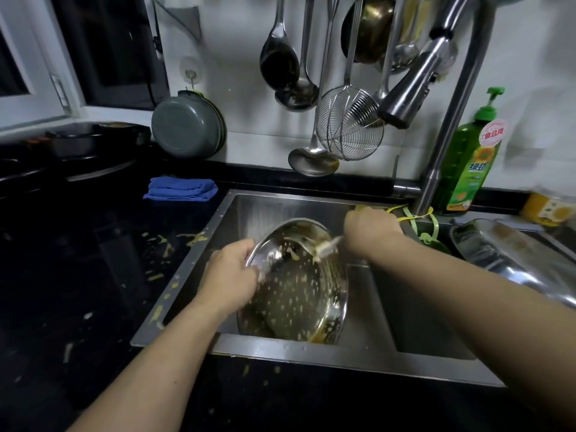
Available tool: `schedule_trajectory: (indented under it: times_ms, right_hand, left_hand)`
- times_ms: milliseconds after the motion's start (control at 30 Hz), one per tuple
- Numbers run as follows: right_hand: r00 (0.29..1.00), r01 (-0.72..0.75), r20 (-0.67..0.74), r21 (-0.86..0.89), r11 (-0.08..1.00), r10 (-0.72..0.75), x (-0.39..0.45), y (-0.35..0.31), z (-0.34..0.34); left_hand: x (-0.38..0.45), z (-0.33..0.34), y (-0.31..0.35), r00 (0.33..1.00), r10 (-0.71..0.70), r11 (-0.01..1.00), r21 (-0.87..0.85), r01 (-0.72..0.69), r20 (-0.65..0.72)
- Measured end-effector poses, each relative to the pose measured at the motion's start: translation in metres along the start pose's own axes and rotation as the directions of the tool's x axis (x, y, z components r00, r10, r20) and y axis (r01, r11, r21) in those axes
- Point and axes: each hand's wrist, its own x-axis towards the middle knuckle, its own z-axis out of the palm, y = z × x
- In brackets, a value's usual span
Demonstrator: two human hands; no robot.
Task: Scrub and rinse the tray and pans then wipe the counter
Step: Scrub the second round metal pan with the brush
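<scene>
A perforated steel pan (pixel 299 294), flecked with yellow residue, was held tilted over the left sink basin (pixel 249 207), its upper-left rim gripped by the left hand (pixel 232 275), while a blurred, pale scrubbing tool (pixel 327 246) was clasped in the curled right hand (pixel 371 232) and pressed at the pan's upper edge. The wet rim could be lost from that one-sided grip under scrubbing force, it was judged, and residue flicked onto the already spattered black counter (pixel 93 275).

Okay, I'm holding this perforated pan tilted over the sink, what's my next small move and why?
Probably keep scrubbing: the perforated pan, tilted in the left hand, shows yellowish residue, the right hand grips a brush against it, and no water runs from the faucet.
</scene>
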Motion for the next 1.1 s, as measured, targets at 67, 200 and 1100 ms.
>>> schedule_trajectory:
  times_ms: [67,200,1100]
  right_hand:
    - [0.992,-0.045,0.127,0.281,0.959,0.009,0.012,-0.007,-0.025]
    - [0.739,-0.447,0.592,0.789,0.423,-0.323,0.019,-0.012,-0.041]
    - [0.710,-0.272,0.492,0.852,0.447,-0.504,-0.003,-0.048,-0.083]
  left_hand:
    - [0.000,0.000,-0.001,1.000,-0.019,0.999,0.037,0.019,0.004]
    - [0.004,-0.005,-0.004,0.998,-0.038,0.999,-0.015,0.037,-0.051]
    - [0.006,-0.006,-0.003,0.994,-0.099,0.960,-0.268,0.084,-0.046]
